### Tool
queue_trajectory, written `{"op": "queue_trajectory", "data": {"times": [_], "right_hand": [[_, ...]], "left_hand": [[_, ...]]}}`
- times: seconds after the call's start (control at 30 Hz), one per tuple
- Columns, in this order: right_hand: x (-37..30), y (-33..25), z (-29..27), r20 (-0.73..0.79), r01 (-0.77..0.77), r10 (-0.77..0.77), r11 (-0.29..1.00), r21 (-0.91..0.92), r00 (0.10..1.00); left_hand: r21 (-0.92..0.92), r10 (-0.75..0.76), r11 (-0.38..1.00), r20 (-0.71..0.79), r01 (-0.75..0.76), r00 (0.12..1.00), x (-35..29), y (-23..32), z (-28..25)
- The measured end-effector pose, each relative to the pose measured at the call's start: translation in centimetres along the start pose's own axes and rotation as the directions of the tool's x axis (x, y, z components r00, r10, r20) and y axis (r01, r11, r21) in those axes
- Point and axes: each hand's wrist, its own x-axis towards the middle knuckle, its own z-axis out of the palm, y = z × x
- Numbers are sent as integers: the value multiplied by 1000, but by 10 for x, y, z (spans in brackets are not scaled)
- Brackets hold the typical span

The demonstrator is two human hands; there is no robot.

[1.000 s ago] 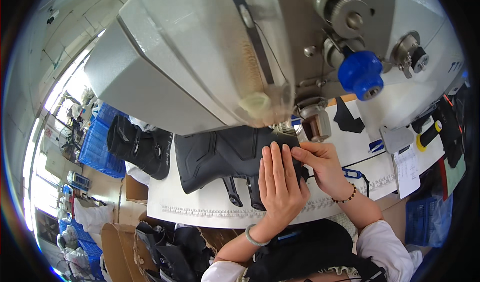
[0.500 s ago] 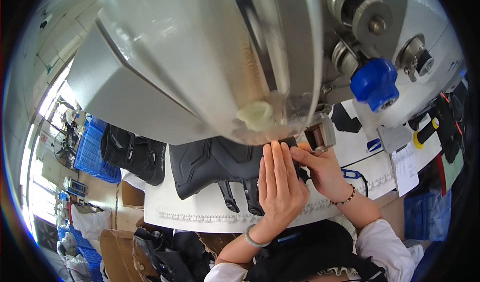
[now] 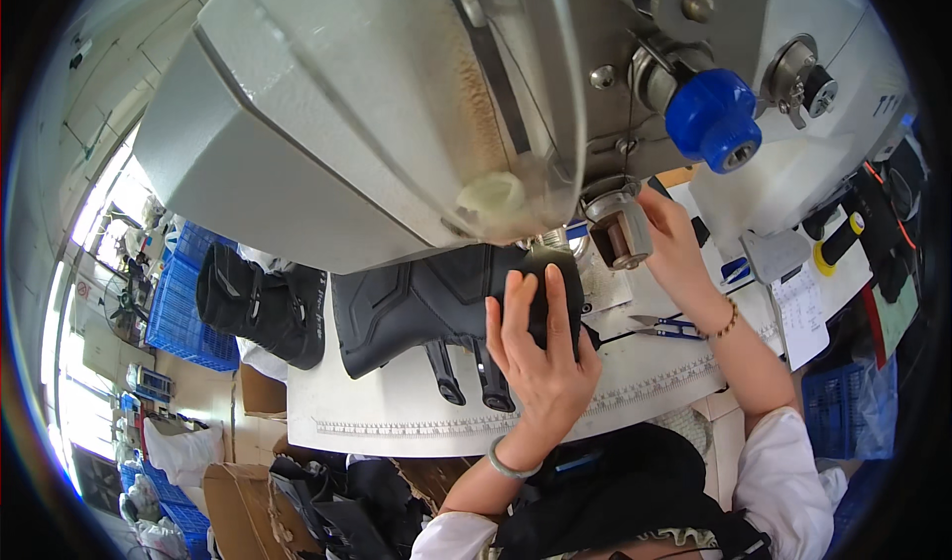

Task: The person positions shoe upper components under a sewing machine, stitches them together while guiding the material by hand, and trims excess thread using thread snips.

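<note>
A black padded boot upper with two dangling straps lies on the white table under the sewing machine head. My left hand rests on the right end of the upper, fingers stretched out and apart, pressing its surface. My right hand is raised to the right of the needle area, beside a metal fitting with a brown spool. Its fingertips go behind that fitting, so their grip is hidden. Blue-handled thread snips lie on the table below my right hand.
At the left stands a finished-looking black boot near blue crates. A printed ruler strip follows the table's front edge. To the right are a paper sheet and a black-and-yellow thread spool. A blue knob juts from the machine.
My right hand has left the upper and moved up and right, beside the metal fitting. My left hand stays on the upper, its fingers now more spread. The snips show more fully.
</note>
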Motion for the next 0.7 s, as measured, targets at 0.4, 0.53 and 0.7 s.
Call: {"op": "queue_trajectory", "data": {"times": [0.4,0.53,0.7], "right_hand": [[23,-6,28,277,-451,360,772,448,891],[17,-13,36,216,-414,353,782,466,910],[7,-23,37,176,-360,315,770,527,933]], "left_hand": [[212,116,972,-51,-103,992,5,-9,2],[269,117,956,12,-116,993,7,-5,-3],[289,157,945,20,-156,987,10,-6,-5]]}}
